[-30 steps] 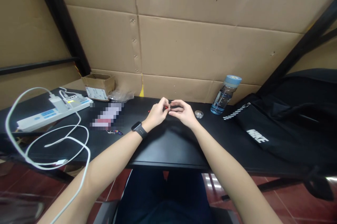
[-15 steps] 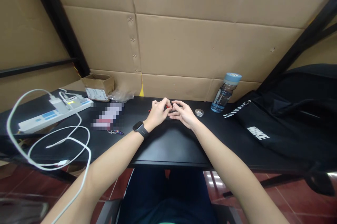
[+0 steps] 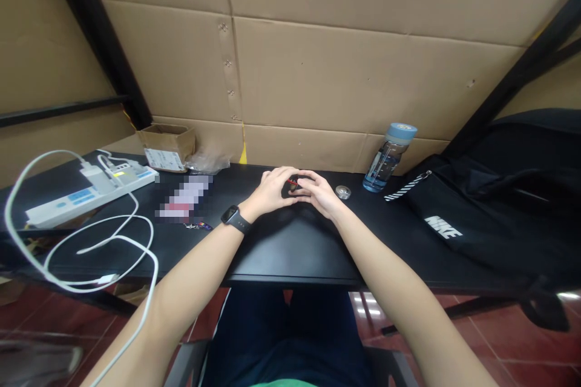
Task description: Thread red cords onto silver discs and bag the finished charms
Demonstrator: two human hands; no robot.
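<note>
Red item [image 3: 292, 181] sits between both hands [image 3: 272, 190] [image 3: 319, 194] — half-curled.

Desk [image 3: 295, 260] open between forearms [image 3: 390, 266], toward near edge. Right hand [image 3: 320, 194]: small round container [image 3: 343, 192] just beside, then bottle [image 3: 384, 163], bag [image 3: 490, 205] blocking. Leftward: looped white cable [image 3: 107, 279], power strip [image 3: 86, 200]. Cardboard wall [image 3: 308, 84] bars far side.
</note>
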